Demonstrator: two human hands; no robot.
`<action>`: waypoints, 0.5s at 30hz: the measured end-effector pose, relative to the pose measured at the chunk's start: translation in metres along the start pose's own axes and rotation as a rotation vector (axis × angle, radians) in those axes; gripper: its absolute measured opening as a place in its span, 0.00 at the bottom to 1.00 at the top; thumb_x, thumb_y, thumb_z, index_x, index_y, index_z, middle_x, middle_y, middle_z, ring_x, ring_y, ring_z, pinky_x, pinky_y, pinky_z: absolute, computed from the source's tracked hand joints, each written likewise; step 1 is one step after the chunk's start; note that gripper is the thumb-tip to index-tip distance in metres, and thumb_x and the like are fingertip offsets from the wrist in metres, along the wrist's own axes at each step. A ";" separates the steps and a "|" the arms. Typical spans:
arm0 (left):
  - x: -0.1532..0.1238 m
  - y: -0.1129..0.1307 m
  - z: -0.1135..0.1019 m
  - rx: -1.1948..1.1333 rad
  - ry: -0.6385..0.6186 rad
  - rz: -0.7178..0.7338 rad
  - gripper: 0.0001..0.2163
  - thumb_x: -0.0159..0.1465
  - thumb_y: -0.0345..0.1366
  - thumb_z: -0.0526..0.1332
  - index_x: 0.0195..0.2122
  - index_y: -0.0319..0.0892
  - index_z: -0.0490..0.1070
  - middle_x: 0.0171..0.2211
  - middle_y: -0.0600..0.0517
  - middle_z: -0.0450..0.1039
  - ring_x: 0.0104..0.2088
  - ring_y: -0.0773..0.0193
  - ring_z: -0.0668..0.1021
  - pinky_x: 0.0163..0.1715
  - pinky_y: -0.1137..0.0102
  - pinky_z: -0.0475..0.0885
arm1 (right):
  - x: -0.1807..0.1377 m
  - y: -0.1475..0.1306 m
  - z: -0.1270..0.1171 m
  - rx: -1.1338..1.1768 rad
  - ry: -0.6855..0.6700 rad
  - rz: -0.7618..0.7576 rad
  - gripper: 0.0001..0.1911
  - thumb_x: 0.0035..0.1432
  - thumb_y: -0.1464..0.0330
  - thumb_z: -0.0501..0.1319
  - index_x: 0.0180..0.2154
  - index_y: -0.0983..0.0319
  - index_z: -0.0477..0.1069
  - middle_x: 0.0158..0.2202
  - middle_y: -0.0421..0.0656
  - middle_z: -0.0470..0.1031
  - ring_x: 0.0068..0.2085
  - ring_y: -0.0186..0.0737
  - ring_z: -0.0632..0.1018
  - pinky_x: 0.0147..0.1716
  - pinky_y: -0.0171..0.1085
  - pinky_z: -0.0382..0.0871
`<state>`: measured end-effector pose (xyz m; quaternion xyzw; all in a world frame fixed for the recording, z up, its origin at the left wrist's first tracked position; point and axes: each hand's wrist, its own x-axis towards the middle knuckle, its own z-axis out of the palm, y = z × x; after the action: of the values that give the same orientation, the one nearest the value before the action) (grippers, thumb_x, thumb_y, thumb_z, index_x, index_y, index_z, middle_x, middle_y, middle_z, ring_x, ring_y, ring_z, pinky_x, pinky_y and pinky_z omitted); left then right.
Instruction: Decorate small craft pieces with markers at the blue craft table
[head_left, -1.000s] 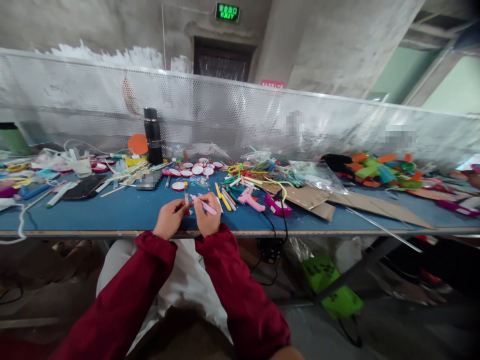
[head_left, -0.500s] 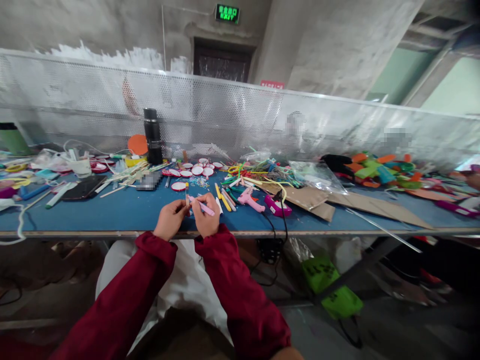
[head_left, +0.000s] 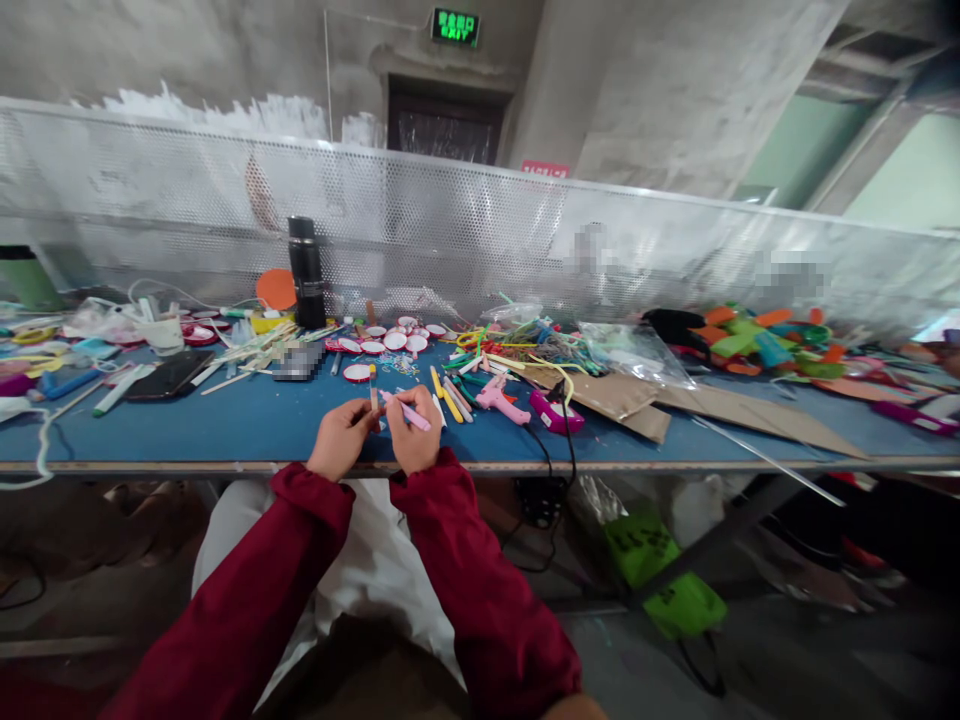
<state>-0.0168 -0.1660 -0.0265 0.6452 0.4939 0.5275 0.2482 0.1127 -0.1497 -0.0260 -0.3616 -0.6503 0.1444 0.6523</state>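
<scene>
My left hand (head_left: 341,437) pinches a thin wooden stick (head_left: 373,392) and holds it upright at the near edge of the blue table (head_left: 247,420). My right hand (head_left: 415,432) is closed on a pink pen-like marker (head_left: 405,410), its tip pointing left toward the stick. Both hands sit close together, almost touching, above the table's front edge. Both of my sleeves are dark red.
A black bottle (head_left: 307,272) stands at the back by the perforated metal screen (head_left: 480,235). Round red-rimmed discs (head_left: 390,342), coloured sticks, a pink glue gun (head_left: 501,399) with a cord, a black phone (head_left: 166,374), cardboard sheets (head_left: 720,410) and plastic bags crowd the table.
Hardly anything differs; both hands shift very slightly around the stick and marker, staying in the same spot.
</scene>
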 end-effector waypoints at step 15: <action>0.000 0.000 0.000 -0.006 0.006 -0.004 0.14 0.61 0.45 0.56 0.28 0.40 0.70 0.23 0.55 0.68 0.24 0.69 0.65 0.25 0.74 0.60 | 0.000 0.000 0.000 -0.015 -0.018 -0.010 0.07 0.58 0.65 0.57 0.29 0.59 0.66 0.29 0.39 0.71 0.34 0.36 0.72 0.34 0.34 0.67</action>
<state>-0.0166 -0.1663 -0.0267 0.6419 0.4942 0.5305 0.2496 0.1128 -0.1494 -0.0258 -0.3620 -0.6591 0.1395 0.6442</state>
